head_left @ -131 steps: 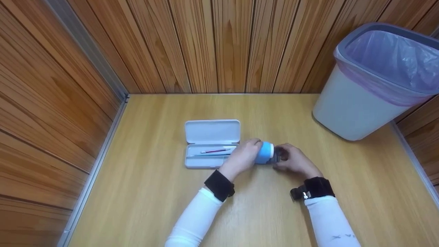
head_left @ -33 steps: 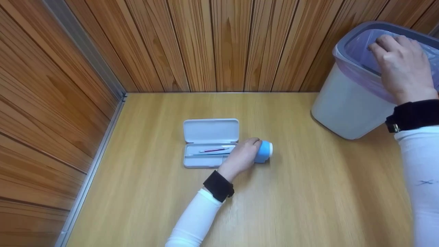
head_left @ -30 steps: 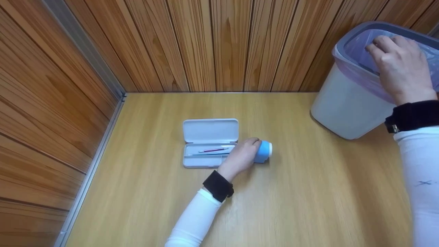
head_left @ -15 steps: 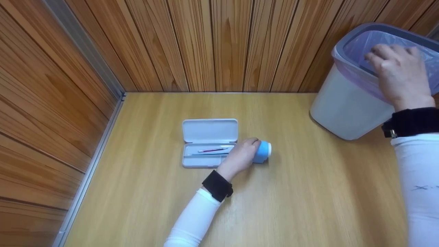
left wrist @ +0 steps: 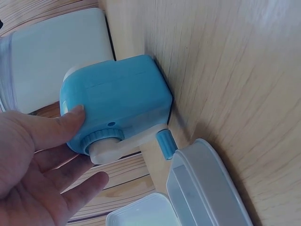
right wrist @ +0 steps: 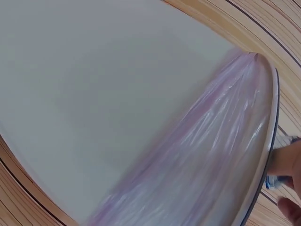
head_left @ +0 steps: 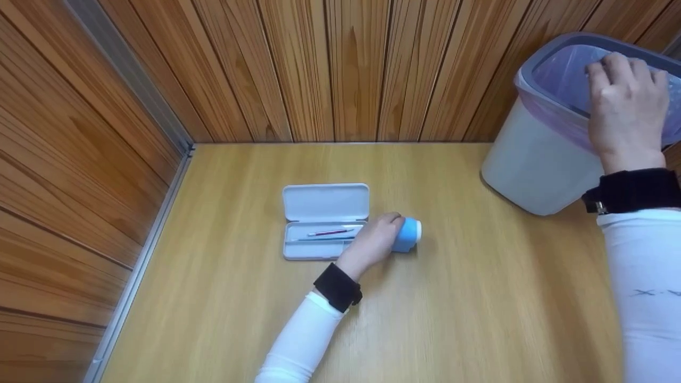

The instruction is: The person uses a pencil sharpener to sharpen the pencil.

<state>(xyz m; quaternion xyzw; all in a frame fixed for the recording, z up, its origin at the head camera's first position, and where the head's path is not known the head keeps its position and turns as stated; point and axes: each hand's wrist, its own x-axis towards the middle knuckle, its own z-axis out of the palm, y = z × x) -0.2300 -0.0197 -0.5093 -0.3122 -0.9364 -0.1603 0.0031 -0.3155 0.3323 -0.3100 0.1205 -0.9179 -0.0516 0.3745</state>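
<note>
My left hand [head_left: 371, 242] holds a blue crank pencil sharpener [left wrist: 117, 94] on the table, thumb and fingers at its crank end. The sharpener's crank handle [left wrist: 167, 143] points toward the pencil case. My right hand [head_left: 628, 109] is over the mouth of the lined trash bin [head_left: 548, 154], fingers bent downward. In the right wrist view it shows only at the right edge, beyond the bin rim, gripping a clear plastic shavings drawer [right wrist: 271, 182] that is mostly hidden. The head view does not show this drawer.
Beside the sharpener lies an open pale pencil case [head_left: 326, 202] with a red-and-white pencil [head_left: 327, 233] and a thin blue item inside. A purple plastic liner [head_left: 558, 72] covers the bin's rim. Wooden panel walls [head_left: 356, 69] stand at the back and sides.
My right hand has gone from the sharpener's end up to the bin, taking the drawer. Over the last second it shifts and turns slightly there. My left hand stays on the sharpener.
</note>
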